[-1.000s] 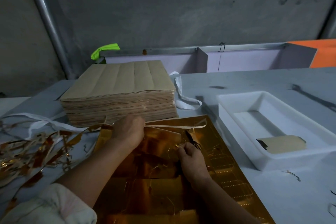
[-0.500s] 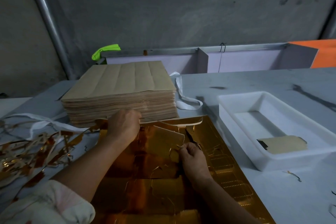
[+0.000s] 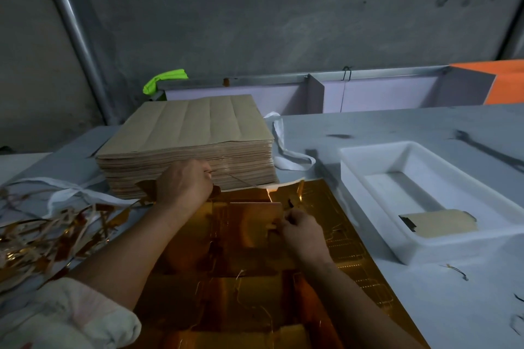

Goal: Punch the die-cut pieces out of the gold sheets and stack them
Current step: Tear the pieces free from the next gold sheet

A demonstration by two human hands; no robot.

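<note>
A gold die-cut sheet lies on the table in front of me, its far edge against a tall stack of brown-backed sheets. My left hand pinches a thin waste strip running along the sheet's far edge. My right hand pinches a partly lifted gold die-cut piece near the sheet's far end. One punched piece lies brown side up in a white tray at the right.
A heap of gold and white waste strips covers the table's left side. White straps trail from behind the stack. Low grey dividers and an orange panel stand at the back. Small scraps lie on the table at right.
The waste strip along the far edge has torn further toward the right corner. My left hand has moved back against the stack, and the gold piece has come further up from the sheet.
</note>
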